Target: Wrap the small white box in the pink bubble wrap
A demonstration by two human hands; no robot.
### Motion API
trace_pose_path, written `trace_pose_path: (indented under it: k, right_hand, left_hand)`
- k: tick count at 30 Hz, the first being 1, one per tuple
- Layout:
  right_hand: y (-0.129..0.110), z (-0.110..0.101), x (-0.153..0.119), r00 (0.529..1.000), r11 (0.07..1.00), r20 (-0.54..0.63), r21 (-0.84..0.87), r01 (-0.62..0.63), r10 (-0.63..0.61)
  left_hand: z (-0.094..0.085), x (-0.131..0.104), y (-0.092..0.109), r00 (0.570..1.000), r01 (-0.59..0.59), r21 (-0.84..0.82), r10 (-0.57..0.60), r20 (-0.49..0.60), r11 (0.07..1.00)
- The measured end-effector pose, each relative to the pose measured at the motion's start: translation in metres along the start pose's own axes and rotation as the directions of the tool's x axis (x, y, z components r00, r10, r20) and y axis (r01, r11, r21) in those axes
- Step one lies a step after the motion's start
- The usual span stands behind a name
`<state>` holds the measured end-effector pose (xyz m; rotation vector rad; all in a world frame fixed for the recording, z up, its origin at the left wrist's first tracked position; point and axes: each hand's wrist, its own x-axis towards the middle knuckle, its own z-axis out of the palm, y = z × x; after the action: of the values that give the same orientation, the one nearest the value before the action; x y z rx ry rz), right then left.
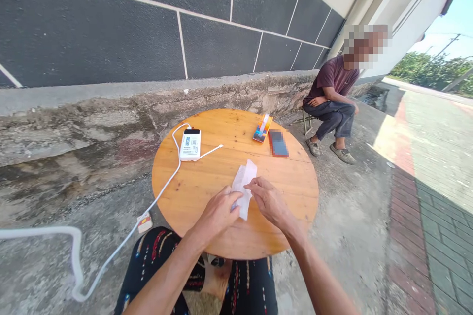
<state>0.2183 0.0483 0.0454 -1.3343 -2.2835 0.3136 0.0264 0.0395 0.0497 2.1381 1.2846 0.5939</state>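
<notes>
And here at the round wooden tabletop (207,236), two hands are working on one thin white sheet (244,182), which is lying slantwise near the middle of the near half. The left hand (220,209) is holding its lower left part between thumb and curled fingers; the right hand (269,199) is pinching its right edge between thumb and forefinger.

Now the labels! One white power bank (190,145) is sitting on the left, showing dark blue print under a black end panel, the characters too small to read. One orange-and-blue item (262,129) with a pale band is standing out on the far right, its writing too blurred to make out. Just beside it, one dark phone (279,143) is lying partly pixelated.

One long white cable (168,180) is running off the left edge down to the ground, while one short white lead (210,151) is pointing right from the power bank. Below, one small red-and-yellow marked box (145,222) is resting on the concrete, and one person (334,91) is sitting on a stool (307,120).
</notes>
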Motion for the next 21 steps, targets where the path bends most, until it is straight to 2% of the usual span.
trace_pose_path:
  k: [7,16,21]
  right_hand:
    - [-0.0042,0.0076,0.0058,1.000,1.000,0.030,0.011,0.007,-0.008]
    - [-0.0014,0.0095,0.0052,0.998,0.999,0.042,0.041,0.035,-0.036]
    - [-0.0031,0.0102,0.0039,0.999,0.999,0.031,0.048,0.021,-0.022]
  left_hand:
    - [-0.0022,-0.0013,0.0048,0.999,0.032,-0.013,-0.031,0.033,0.999]
    - [0.0027,-0.0031,0.0061,0.999,0.037,0.065,-0.036,-0.010,0.997]
    - [0.0035,-0.0020,0.0047,1.000,0.021,0.077,-0.021,0.003,0.997]
